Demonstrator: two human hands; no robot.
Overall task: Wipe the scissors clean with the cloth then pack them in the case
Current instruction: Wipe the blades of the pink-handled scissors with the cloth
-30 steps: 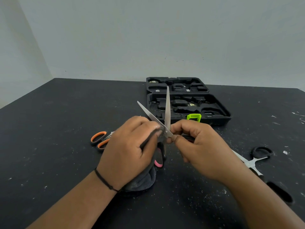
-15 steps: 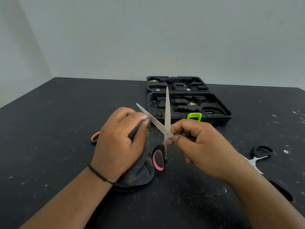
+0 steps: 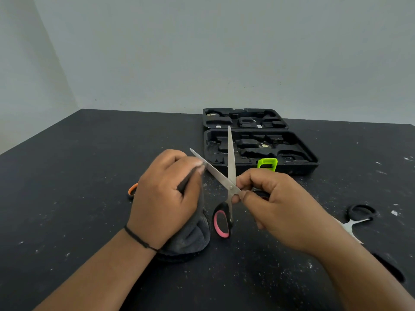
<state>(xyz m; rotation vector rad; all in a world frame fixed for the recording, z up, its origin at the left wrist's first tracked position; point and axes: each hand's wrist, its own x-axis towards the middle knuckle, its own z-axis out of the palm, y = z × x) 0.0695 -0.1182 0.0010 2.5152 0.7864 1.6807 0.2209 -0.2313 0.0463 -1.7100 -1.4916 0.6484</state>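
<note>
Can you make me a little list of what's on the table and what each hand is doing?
left hand: grips grey cloth, pinching it on one blade near its tip
right hand: holds pink-handled scissors, blades spread open
case: open, black, behind the hands, green latch at front
orange scissors: mostly hidden behind left hand
black scissors: lying at right
table: black, speckled white

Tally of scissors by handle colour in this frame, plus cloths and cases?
Pink-and-black scissors: 1, open, right hand at the pivot
Orange-handled scissors: 1, mostly hidden behind the left hand
Black-handled scissors: 1, on the table at right
Grey cloth: 1, in the left hand
Open black case: 1
Total: 5
</note>
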